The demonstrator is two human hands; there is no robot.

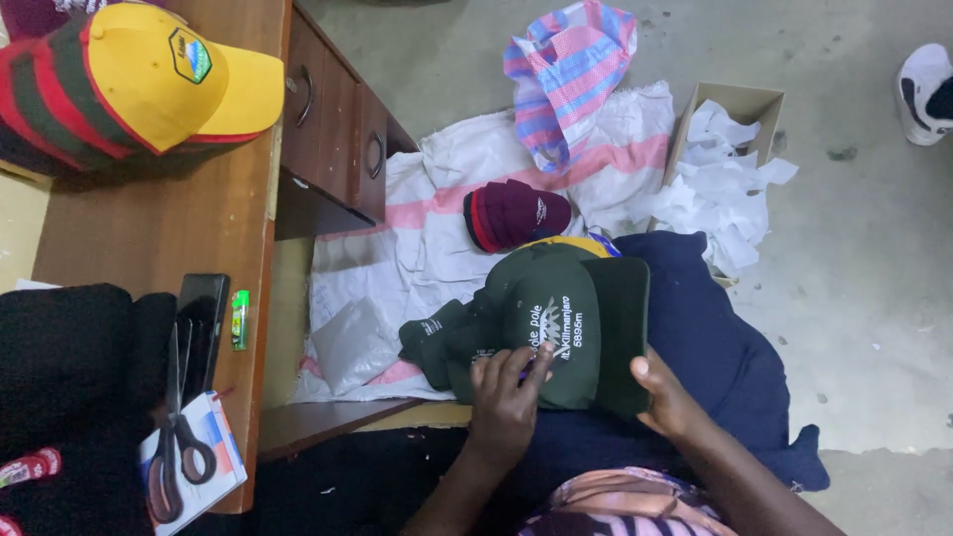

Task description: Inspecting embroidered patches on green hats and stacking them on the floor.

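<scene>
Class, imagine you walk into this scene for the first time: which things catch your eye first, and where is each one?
The bright yellow cap on the wooden desk at upper left stands out first. At centre, the left hand and right hand hold a dark green cap over a lap. Beyond it, a maroon cap lies on white sacking spread on the floor.

A white shoe point(925, 91) is cut off by the right edge.
</scene>
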